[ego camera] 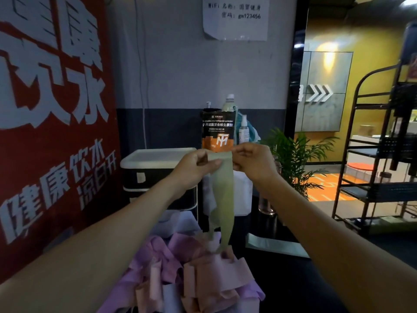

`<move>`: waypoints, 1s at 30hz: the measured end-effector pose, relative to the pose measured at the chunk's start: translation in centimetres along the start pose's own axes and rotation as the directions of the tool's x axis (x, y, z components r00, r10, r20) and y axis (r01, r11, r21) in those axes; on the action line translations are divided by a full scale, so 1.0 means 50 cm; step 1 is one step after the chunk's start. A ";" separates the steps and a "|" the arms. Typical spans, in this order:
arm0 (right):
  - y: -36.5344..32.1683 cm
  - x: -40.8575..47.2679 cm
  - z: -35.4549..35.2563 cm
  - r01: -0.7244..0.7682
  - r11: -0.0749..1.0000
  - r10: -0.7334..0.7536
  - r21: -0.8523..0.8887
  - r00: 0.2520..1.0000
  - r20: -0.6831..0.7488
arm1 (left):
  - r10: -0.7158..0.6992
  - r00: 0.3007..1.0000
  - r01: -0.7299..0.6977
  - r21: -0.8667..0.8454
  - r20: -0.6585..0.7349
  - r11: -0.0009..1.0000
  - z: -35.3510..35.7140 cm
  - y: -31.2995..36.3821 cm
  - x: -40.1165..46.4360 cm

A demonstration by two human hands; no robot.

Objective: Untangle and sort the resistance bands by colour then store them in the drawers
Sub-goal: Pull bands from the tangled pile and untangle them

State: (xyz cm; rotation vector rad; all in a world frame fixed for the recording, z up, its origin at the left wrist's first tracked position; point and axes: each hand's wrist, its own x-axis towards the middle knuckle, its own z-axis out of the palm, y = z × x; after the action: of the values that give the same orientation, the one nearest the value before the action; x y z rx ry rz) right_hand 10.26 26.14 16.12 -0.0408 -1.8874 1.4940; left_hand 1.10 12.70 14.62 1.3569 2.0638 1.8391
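Band pile below, hands pinching green band

A gym corner: vitamin powder pouch, posted WiFi notice, drinking-water poster.

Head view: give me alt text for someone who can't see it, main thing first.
Both hands, left hand and right hand, pinch the top edge of a green band that hangs down into a heap of pink and purple bands. Behind stands a black-and-white drawer unit, with a supplement pouch and bottles beside it.
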 end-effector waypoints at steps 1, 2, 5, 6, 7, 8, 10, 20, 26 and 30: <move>0.001 -0.004 -0.005 0.003 1.000 -0.003 0.003 1.000 0.019 | 0.012 1.000 -0.013 -0.020 -0.026 1.000 0.007 0.002 0.000; 0.002 -0.006 -0.011 0.015 1.000 -0.015 -0.010 0.999 0.033 | 0.018 0.998 -0.020 -0.036 -0.057 0.999 0.016 0.004 0.002; -0.002 -0.013 -0.029 0.044 0.999 -0.042 -0.032 0.997 0.069 | 0.015 0.997 -0.017 -0.013 -0.080 1.000 0.032 0.009 0.008; -0.004 -0.016 -0.032 0.051 0.998 -0.046 -0.044 0.994 0.100 | 0.008 0.998 -0.009 -0.011 -0.067 1.000 0.036 0.010 0.011; -0.006 -0.019 -0.034 0.063 0.995 -0.053 -0.078 0.990 0.132 | 0.000 0.999 0.000 -0.012 -0.050 1.000 0.039 0.012 0.012; -0.007 -0.021 -0.035 0.078 0.988 -0.058 -0.132 0.987 0.149 | -0.004 0.999 0.004 -0.016 -0.037 1.000 0.042 0.011 0.015; -0.007 -0.023 -0.035 0.082 0.978 -0.058 -0.190 0.990 0.133 | -0.031 0.999 0.030 -0.039 -0.022 0.999 0.052 0.014 0.017; 0.004 -0.010 -0.098 -0.125 0.992 0.125 0.019 0.947 -0.296 | -0.209 0.944 0.191 0.095 0.256 0.977 0.088 -0.036 -0.035; 0.035 -0.022 -0.158 -0.212 0.973 0.228 0.085 0.874 -0.430 | -0.225 0.925 0.080 0.422 0.307 0.903 0.086 -0.092 -0.054; 0.059 -0.036 -0.185 -0.239 0.959 0.282 0.150 0.823 -0.492 | -0.264 0.928 0.096 0.516 0.261 0.851 0.075 -0.109 -0.063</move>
State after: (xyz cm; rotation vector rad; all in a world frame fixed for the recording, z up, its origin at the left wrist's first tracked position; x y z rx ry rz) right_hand 15.46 34.04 13.35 -0.6240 -1.4233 1.5461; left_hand 2.15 14.15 7.53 1.3718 2.4621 0.9539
